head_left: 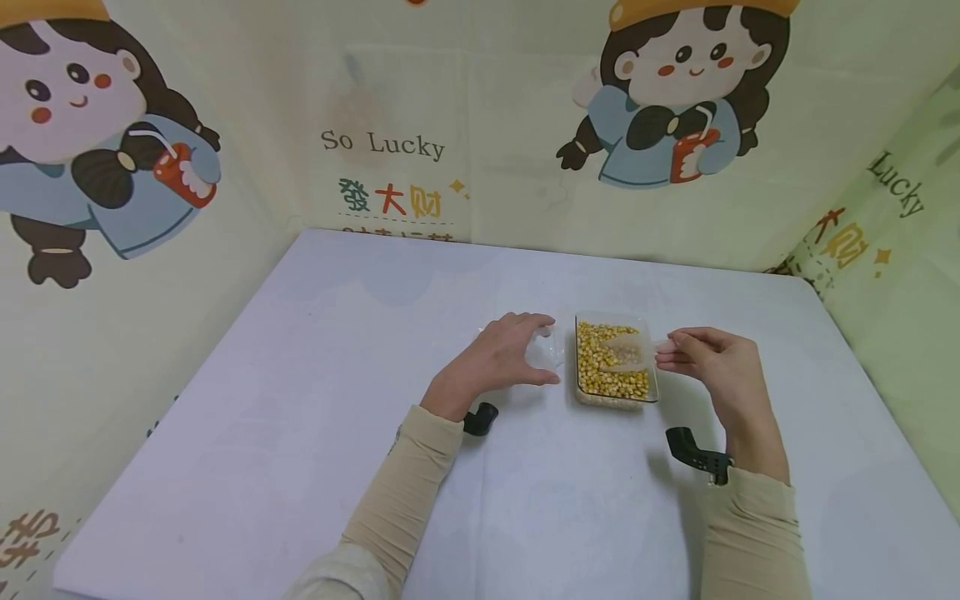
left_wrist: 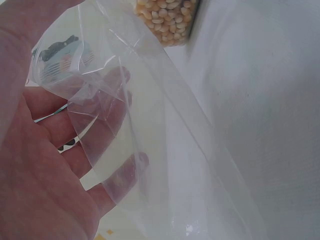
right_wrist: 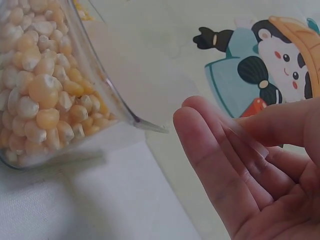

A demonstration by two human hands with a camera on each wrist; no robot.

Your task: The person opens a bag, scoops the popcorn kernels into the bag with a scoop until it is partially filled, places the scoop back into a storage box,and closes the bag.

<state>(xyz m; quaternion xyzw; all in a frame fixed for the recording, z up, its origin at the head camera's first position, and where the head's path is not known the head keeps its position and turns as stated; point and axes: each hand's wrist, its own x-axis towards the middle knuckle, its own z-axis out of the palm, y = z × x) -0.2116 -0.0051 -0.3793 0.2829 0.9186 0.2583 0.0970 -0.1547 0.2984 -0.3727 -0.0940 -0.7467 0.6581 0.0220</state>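
Note:
A clear rectangular container (head_left: 613, 405), filled with yellow and pale corn kernels (head_left: 592, 358), stands on the table between the two hands. My right hand (head_left: 716, 358) pinches the handle of a translucent plastic scoop (head_left: 628, 352) between thumb and fingers. The scoop's wide end lies over the kernels and its handle crosses the container's right rim. Left of the container, my left hand (head_left: 506, 354) holds a clear plastic bag (left_wrist: 145, 100), thumb and fingers spread in a curve around it. Several of its fingers show through the film in the left wrist view.
The white-covered table (head_left: 300, 433) extends around the container on all sides. Behind it and at both sides hangs a printed cloth (head_left: 517, 150) with cartoon figures and lettering. A black wrist device (head_left: 697, 454) sits at the right wrist, another (head_left: 480, 419) at the left.

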